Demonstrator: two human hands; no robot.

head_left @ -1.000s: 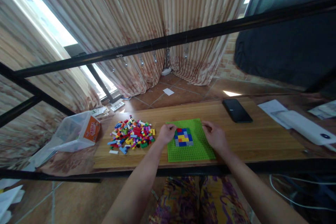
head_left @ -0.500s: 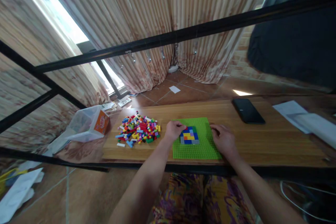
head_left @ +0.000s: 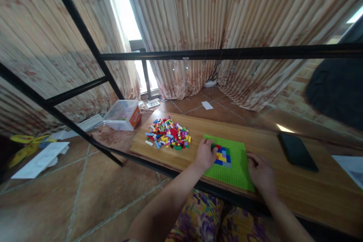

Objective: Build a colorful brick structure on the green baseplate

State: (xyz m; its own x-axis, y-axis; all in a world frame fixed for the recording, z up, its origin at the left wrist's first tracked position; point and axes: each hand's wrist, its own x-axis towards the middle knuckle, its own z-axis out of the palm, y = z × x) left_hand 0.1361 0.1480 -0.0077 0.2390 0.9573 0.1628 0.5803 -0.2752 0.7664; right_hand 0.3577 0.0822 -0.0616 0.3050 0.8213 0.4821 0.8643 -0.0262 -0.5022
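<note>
1. Pleated floral curtains [head_left: 181,11] hang behind a black metal rail [head_left: 159,56].
2. The long wood-grain table [head_left: 265,140] slants down rightward in view.
3. On it lies a studded green baseplate [head_left: 232,179], roughly square, without a clear long axis, its near edge parallel to the table's.
4. A clear plastic box [head_left: 119,115] stands beyond loose bricks [head_left: 170,134].
5. The right hand [head_left: 262,174] curls at the baseplate's right edge; whether its fingers pinch it, I cannot tell.
6. The left hand [head_left: 205,155] bends over the multicoloured brick patch [head_left: 224,157], hiding its left side; its grip is unclear.
</note>
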